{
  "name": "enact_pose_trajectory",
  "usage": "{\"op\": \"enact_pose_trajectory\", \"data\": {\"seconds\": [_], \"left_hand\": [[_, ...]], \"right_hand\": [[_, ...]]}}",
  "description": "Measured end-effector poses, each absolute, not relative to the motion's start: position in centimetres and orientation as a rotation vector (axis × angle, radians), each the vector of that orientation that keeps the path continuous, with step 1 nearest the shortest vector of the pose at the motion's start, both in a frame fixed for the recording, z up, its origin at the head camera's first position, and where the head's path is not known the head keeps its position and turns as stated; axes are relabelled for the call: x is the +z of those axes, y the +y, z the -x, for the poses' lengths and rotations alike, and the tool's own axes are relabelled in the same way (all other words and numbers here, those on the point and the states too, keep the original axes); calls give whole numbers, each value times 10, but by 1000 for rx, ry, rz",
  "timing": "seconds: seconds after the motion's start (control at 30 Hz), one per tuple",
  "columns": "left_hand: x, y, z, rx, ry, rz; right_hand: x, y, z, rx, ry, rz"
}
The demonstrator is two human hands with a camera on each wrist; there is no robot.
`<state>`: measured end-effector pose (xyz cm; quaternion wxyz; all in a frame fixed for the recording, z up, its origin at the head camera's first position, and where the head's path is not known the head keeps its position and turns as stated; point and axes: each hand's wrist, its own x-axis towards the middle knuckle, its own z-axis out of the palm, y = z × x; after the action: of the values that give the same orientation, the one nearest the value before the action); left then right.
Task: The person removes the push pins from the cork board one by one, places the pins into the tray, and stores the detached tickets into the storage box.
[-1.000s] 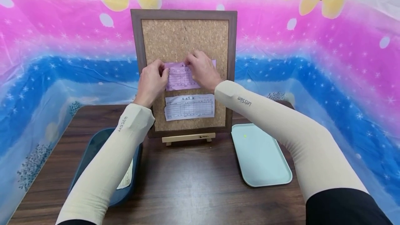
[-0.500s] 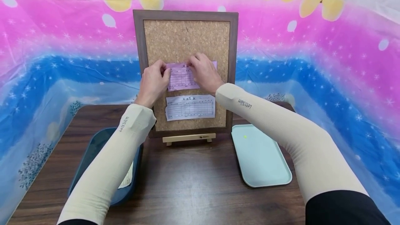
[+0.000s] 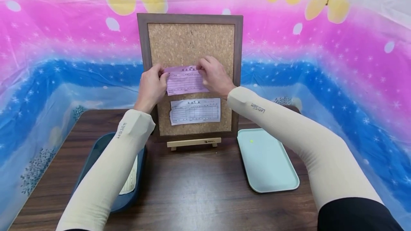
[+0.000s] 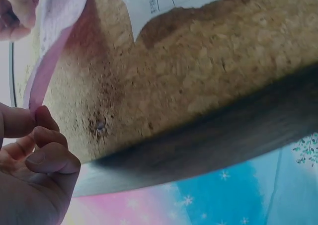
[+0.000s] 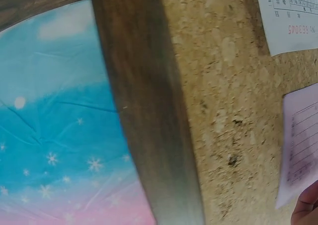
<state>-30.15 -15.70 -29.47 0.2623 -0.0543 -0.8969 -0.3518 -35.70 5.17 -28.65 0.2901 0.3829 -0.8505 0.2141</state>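
Note:
A pink printed form slip (image 3: 184,81) is held up before a framed cork board (image 3: 189,44). My left hand (image 3: 151,88) pinches its left edge between thumb and fingers. In the left wrist view, the slip (image 4: 52,41) bows away from the cork between both hands. With curled fingers, my right hand (image 3: 216,76) grips its upper edge toward the right, hiding that part in the head view. The slip's right end (image 5: 300,140) shows beyond the fingers in the right wrist view. Below hangs a white printed slip (image 3: 196,112) on the cork, a small white round spot near its top.
A small wooden easel (image 3: 194,142) supports the board on the dark wood table (image 3: 192,188). At right lies a pale green tray (image 3: 269,167) bearing a tiny yellow-green dot. The left arm partly covers a dark blue tray (image 3: 123,204) with a cream slip (image 3: 131,181) inside.
The pink slip's left edge has shifted left and slightly down with my left hand. My right hand has moved a little right, and the slip's upper right corner no longer shows past it.

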Motion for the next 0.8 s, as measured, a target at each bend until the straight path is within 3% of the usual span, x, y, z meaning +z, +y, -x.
{"op": "enact_pose_trajectory", "data": {"seconds": [0.8], "left_hand": [[-298, -196, 284, -983, -2465, 236]], "right_hand": [[-288, 98, 343, 546, -2282, -1076]]}}
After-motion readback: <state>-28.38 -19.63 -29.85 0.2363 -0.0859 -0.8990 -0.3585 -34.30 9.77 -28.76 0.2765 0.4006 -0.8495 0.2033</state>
